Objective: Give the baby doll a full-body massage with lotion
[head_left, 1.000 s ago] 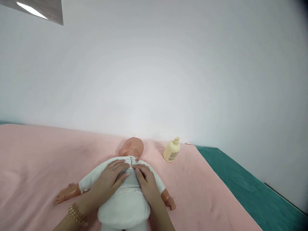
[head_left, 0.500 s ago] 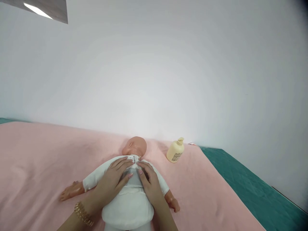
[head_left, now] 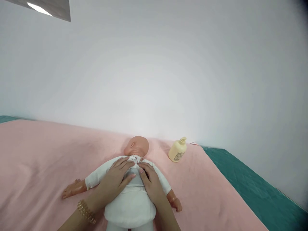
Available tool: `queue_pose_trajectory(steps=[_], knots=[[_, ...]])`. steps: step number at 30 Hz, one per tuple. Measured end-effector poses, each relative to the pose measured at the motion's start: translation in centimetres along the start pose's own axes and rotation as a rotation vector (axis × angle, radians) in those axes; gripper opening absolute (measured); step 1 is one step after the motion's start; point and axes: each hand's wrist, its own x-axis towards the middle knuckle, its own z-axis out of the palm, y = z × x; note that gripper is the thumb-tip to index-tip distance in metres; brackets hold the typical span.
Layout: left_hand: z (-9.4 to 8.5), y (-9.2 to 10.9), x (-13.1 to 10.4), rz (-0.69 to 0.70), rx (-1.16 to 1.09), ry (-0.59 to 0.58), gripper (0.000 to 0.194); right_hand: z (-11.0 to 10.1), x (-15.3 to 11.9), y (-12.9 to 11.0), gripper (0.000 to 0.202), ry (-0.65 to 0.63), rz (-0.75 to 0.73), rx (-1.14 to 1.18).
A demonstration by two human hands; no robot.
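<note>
A baby doll with a white cloth body lies face down, arms spread, its bald head turned to the left. My left hand rests flat on the left side of its upper back, fingers stretched out and thumb apart. On the right side of the upper back lies my right hand, its fingers extended and slightly bent. Both hands are open and touch the cloth, with fingertips close together below the neck. A stitched seam shows between them. The doll's legs are mostly cut off by the bottom edge.
A pale yellow pump bottle stands right of the doll's head. The pink sheet covers a green surface that shows at the right. Behind rises a white wall. A grey panel hangs at the top left.
The whole view has shifted slightly, so the doll, bottle and hands appear a little farther right. Both hands keep their places on the doll's back.
</note>
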Motion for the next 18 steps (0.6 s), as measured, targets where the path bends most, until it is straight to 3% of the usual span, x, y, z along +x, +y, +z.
queue_pose_trajectory(steps=[6,8,11,14,18], knots=[[-0.3,-0.2,0.2,-0.009,-0.05,0.001,0.038,-0.5,-0.1,0.3,0.039,0.004,-0.037,0.048],[-1.4,0.5,0.3,-0.035,-0.103,0.005,0.039,-1.2,-0.3,-0.3,0.038,0.025,-0.058,0.111],[-4.4,2.6,0.3,-0.093,-0.207,-0.042,0.038,-3.0,-1.0,-2.0,0.032,-0.02,-0.065,0.23],[-8.4,5.3,-0.1,-0.131,-0.33,-0.242,0.035,-5.1,-2.0,-3.9,0.029,-0.28,-0.061,0.287],[-12.0,7.7,-0.6,-0.063,-0.312,-0.676,0.031,-6.5,-3.6,-5.4,0.032,-0.66,-0.001,0.164]])
